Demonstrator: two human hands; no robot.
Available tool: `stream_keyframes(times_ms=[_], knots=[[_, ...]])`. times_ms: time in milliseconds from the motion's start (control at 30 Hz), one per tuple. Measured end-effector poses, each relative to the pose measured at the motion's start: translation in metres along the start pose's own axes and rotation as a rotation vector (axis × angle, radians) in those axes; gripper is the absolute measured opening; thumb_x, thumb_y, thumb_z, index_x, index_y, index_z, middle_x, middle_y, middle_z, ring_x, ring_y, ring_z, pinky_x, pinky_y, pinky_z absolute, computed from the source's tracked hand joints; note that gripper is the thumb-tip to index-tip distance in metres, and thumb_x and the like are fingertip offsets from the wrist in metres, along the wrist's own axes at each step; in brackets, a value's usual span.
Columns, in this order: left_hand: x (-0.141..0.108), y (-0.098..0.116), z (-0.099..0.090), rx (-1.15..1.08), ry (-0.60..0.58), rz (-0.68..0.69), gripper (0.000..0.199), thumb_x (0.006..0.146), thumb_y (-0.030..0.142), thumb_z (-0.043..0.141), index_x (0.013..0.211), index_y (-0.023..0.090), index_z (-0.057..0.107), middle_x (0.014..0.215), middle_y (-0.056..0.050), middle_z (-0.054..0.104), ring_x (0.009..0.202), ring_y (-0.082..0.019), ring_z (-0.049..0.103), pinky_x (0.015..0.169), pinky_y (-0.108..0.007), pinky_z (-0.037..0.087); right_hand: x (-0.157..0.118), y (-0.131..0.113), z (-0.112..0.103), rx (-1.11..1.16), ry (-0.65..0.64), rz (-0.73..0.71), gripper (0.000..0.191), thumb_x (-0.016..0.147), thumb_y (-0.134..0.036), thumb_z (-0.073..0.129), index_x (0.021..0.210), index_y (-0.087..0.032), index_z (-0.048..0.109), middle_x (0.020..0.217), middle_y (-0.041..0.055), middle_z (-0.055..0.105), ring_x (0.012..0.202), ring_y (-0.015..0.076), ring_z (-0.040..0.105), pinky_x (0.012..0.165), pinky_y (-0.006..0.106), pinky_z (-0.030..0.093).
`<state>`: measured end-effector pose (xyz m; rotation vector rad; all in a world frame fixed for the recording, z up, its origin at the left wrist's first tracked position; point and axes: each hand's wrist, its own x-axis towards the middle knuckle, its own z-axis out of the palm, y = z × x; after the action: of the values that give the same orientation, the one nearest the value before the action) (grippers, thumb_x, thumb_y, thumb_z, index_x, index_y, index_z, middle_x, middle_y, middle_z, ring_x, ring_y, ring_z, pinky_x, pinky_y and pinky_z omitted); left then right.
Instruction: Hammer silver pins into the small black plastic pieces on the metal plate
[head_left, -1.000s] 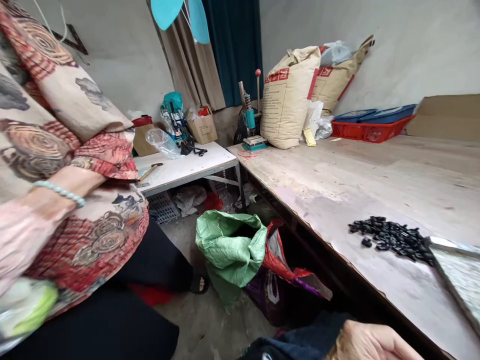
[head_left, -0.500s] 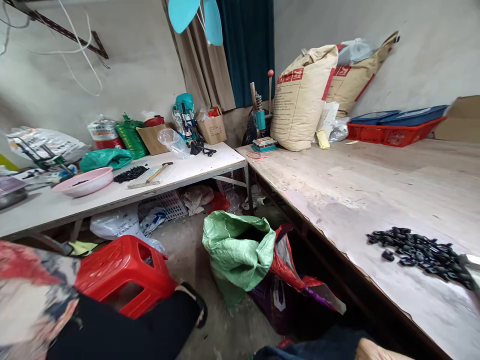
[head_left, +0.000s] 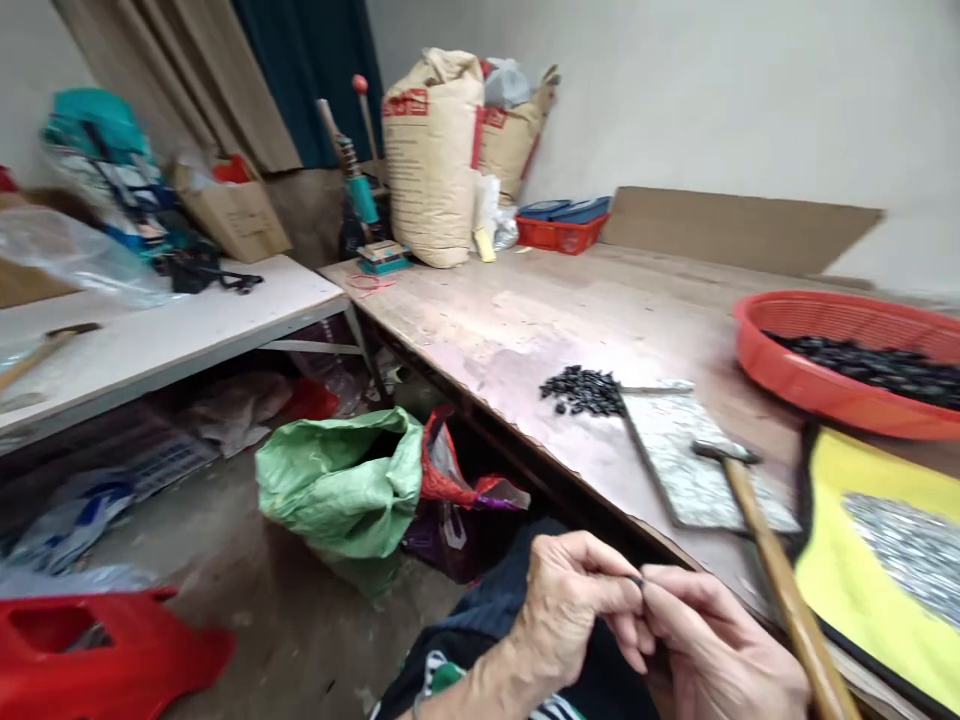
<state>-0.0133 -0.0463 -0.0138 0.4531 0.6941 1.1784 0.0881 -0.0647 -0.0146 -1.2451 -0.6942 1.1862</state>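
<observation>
Beside workbench edge (head_left: 525,430) | black piece (head_left: 638,580) | pinched between left hand (head_left: 566,610), right hand (head_left: 712,640) fingers (head_left: 675,590)

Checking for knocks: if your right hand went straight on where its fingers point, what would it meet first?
The right hand meets the small black piece at its fingertips, then the left hand.

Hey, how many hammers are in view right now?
2. One wooden-handled hammer sits at the right, its head over the speckled slab on the long workbench; the other hammer lies on the white table at left, partly cut off. Others may be hidden.
</observation>
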Motion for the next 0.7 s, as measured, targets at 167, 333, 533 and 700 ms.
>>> stream_keyframes(times_ms=[167,333,533,700], knots=[[-0.001,0.002,0.002,0.076,-0.059,0.014,0.016,0.059,0.016,0.073,0.065,0.008,0.062,0.047,-0.007,0.062,0.037,-0.016,0.056,0.031,-0.021,0.045,-0.003,0.004,0.000,0.017,-0.001,-0.013,0.027,0.061,-0.034,0.078,0.072,-0.015,0.061,0.053,-0.0009,0.053,0.044,0.0122,0.048,0.038,0.024,0.041],[0.005,0.009,0.007,0.162,-0.070,-0.002,0.014,0.062,0.016,0.072,0.067,0.008,0.061,0.048,-0.003,0.059,0.035,-0.012,0.052,0.031,-0.022,0.046,0.001,-0.020,-0.015,-0.260,-0.029,-0.090,0.032,0.063,-0.041,0.074,0.078,-0.015,0.064,0.062,0.0006,0.058,0.045,0.0109,0.048,0.042,0.024,0.042],[0.032,0.021,0.014,0.159,-0.054,-0.016,0.021,0.059,0.018,0.075,0.068,0.008,0.058,0.054,-0.003,0.060,0.038,-0.010,0.051,0.033,-0.023,0.049,0.043,-0.056,-0.054,-0.954,0.221,-0.488,0.038,0.073,-0.053,0.055,0.080,-0.017,0.065,0.074,0.0069,0.064,0.061,0.0190,0.056,0.054,0.030,0.041],[0.062,0.023,0.028,0.224,-0.071,-0.020,0.022,0.059,0.018,0.074,0.068,0.009,0.056,0.054,-0.002,0.059,0.040,-0.010,0.052,0.035,-0.024,0.051,0.072,-0.061,-0.065,-1.467,0.170,-0.389,0.023,0.073,-0.041,0.054,0.073,-0.019,0.058,0.064,0.0058,0.058,0.056,0.0192,0.051,0.054,0.029,0.031]])
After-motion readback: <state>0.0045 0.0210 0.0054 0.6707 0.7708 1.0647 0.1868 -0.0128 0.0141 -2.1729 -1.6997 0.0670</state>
